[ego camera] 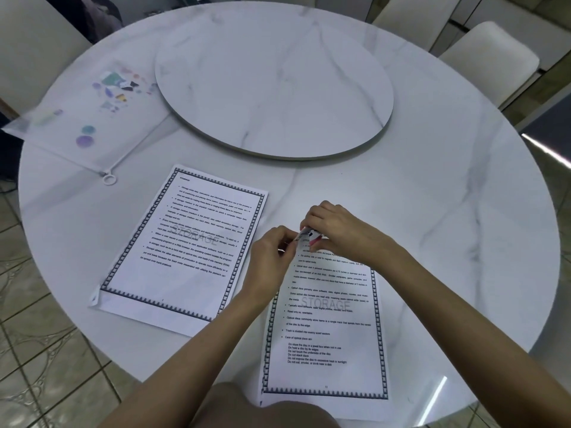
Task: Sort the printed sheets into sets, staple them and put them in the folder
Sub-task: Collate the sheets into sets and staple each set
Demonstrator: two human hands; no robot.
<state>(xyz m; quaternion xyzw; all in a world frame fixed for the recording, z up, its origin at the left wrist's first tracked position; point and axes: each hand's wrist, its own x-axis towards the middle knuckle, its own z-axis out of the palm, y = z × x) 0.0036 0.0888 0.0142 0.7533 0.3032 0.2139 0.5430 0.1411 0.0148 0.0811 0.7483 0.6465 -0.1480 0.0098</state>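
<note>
Head view, looking down at both hands meeting over the top corner of the near set of sheets [327,329]. My right hand [335,233] is curled shut over a small stapler [309,235] — only a white and pink sliver of it shows between the fingers — and presses it onto that corner. My left hand [272,254] pinches the same corner from the left, fingers closed on the paper edge, keeping the pages lined up. Whether the staple has gone in I cannot tell; the hands cover the spot.

Outward from the hands: a second set [182,245], headed STORAGE, lies flat on the worktop [448,211] just beside the left hand, angled away. Further off at far left lies the translucent zip folder [83,115], its ring pull toward me, well apart from both sets. A round turntable [275,81] fills the worktop's middle.

Step in hand, as I judge it — stapling the near set. The next move calls for a firm squeeze, then a check that the pages hold.
</note>
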